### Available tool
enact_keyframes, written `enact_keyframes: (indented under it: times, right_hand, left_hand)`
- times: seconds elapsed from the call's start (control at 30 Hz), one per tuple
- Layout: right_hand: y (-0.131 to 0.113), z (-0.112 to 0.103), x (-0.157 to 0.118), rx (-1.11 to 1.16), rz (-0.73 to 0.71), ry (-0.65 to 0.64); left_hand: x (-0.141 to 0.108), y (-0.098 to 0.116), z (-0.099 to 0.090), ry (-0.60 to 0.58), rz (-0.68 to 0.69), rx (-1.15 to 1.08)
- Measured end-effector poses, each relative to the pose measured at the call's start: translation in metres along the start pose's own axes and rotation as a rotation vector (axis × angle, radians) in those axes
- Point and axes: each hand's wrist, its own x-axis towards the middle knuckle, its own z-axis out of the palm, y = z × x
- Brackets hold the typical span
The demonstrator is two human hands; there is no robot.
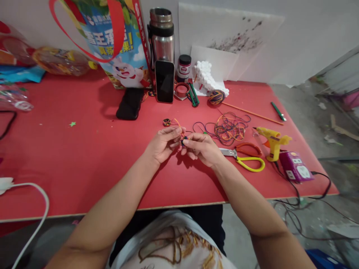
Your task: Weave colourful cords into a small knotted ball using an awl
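Note:
Close together over the red table (92,157), my two hands work on a small, dark, multicoloured piece of wound or knotted cord (184,141). The fingers of my right hand (204,148) pinch this piece. My left hand (165,145) has thumb and forefinger pressed together on an orange strand (177,123) that sticks up from it. Fingers cover part of the piece, so its exact shape is hidden. Just beyond my left fingertips lies a small round multicoloured cord disc (166,122). A loose tangle of multicoloured cord (231,129) spreads beyond my right hand.
Right of my right hand are scissors (234,152), a yellow glue gun (272,142) and a purple power block (295,167). Behind stand a phone (164,82), a steel flask (162,43) and a gift bag (123,48). A cord ball (216,97) touches an orange stick (254,113).

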Motion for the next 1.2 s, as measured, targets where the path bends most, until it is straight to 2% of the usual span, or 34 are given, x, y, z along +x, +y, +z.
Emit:
enact_keyframes:
  times: [0.27,0.4,0.53,0.7,0.8,0.9,0.97,1.07,1.13,1.2]
  right_hand:
    - [-0.003,0.003,-0.002,0.014,0.021,0.007]
    - [-0.001,0.002,0.000,0.086,-0.025,0.033]
    - [-0.003,-0.001,0.002,0.114,-0.062,0.059]
    - [-0.003,-0.003,0.003,0.069,-0.053,0.059]
    - [0.000,-0.004,0.004,0.015,-0.057,0.078]
    - [0.001,-0.004,0.004,-0.037,-0.047,0.086]
    - [0.000,-0.005,0.004,-0.090,-0.081,0.140]
    - [-0.005,-0.006,0.004,-0.176,-0.220,0.298]
    - [-0.007,-0.008,0.004,-0.199,-0.287,0.376]
    - [-0.010,-0.012,0.004,-0.208,-0.281,0.399]
  left_hand:
    - [0.001,-0.003,-0.002,-0.034,-0.026,-0.060]
    - [0.005,-0.001,-0.003,-0.034,-0.122,-0.082]
    - [0.006,-0.001,-0.004,-0.093,-0.218,-0.114]
    - [0.001,-0.005,-0.001,-0.109,-0.150,-0.049]
    - [-0.002,-0.006,0.001,-0.045,-0.080,-0.001]
    - [-0.002,-0.003,0.002,0.022,-0.065,0.020]
    - [-0.003,0.000,0.001,0.063,-0.080,0.019]
    - [-0.003,0.004,0.001,0.086,-0.110,0.019]
    - [-0.004,0.005,0.001,0.052,-0.148,0.057]
    - [-0.004,0.005,0.001,-0.001,-0.183,0.099]
